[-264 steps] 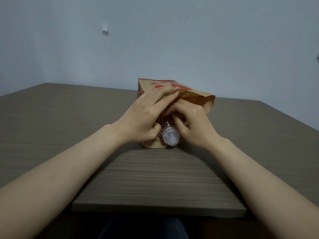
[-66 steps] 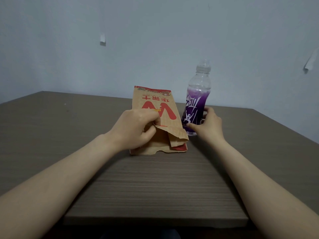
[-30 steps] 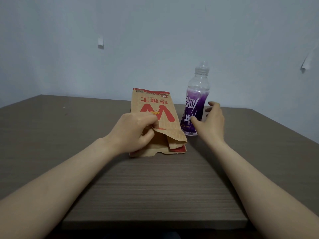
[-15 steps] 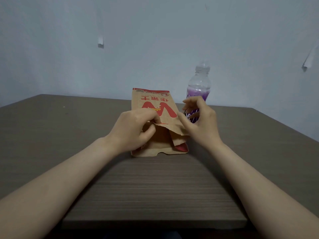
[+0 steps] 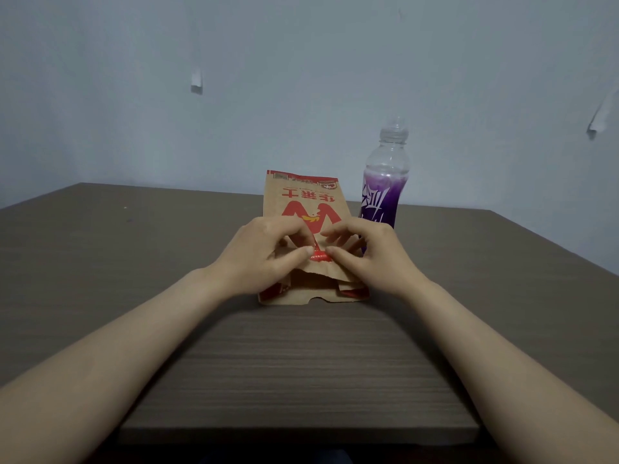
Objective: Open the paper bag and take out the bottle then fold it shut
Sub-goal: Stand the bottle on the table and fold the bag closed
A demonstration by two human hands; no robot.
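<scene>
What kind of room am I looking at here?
Probably a plain indoor room: a bare pale wall, a wood-grain table, and only a paper bag and a bottle on it.

A brown wood-grain worktop lies bare to the left and on the near side of a flat brown paper bag with red print. A clear plastic bottle of purple drink stands upright just beside the bag's far right corner, blocking that side; farther right is open surface.
</scene>
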